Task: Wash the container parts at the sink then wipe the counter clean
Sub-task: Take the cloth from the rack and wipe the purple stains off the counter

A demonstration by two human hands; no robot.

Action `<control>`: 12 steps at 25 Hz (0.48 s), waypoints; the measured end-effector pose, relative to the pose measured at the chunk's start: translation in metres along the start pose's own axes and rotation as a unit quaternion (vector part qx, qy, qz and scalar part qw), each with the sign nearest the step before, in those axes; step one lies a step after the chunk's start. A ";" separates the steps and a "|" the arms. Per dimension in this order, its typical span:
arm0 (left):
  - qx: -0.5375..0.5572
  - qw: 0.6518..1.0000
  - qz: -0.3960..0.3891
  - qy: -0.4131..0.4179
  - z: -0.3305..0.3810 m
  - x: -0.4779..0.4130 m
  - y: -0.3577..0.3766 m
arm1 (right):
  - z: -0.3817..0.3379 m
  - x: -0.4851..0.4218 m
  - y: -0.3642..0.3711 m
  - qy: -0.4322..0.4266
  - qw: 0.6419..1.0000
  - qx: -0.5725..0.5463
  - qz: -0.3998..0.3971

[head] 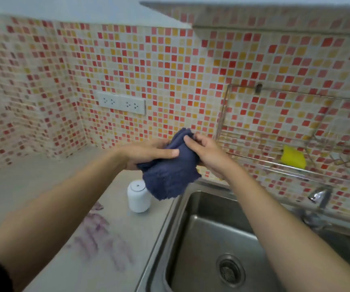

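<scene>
A dark blue cloth [169, 175] is bunched between both hands above the counter's edge, near the tiled wall. My left hand [148, 153] grips it from the left with the thumb laid across the front. My right hand [206, 152] grips its upper right part, fingers curled into the folds. The cloth's lower part hangs loose over a small white round container [138, 197] that stands on the grey counter [43, 186] beside the steel sink [212, 239]. Purple smears [104, 243] mark the counter in front of the container.
A tap [319, 197] stands at the sink's right back edge, and the drain [229, 269] is at the bottom. A wire rack [296, 165] on the wall holds a yellow sponge [293, 158]. A double socket [121, 102] sits on the tiled wall.
</scene>
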State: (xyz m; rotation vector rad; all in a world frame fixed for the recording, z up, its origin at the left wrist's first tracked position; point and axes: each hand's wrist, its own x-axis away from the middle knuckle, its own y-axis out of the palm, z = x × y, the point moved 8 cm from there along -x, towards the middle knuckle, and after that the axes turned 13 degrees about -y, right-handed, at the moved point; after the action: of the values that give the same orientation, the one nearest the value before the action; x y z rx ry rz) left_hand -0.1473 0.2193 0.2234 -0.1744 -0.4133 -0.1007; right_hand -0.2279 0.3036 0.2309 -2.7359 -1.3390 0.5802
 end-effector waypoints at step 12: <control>-0.443 0.858 0.241 -0.099 -0.245 0.123 -0.193 | 0.136 -0.025 0.298 -0.045 0.967 0.198 -0.156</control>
State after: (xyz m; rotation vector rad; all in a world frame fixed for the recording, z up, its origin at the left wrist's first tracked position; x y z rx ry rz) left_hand 0.0352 -0.0238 0.0815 -1.2049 -0.4944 0.2365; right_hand -0.0644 0.0807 0.0530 -2.1559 -1.4475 0.8447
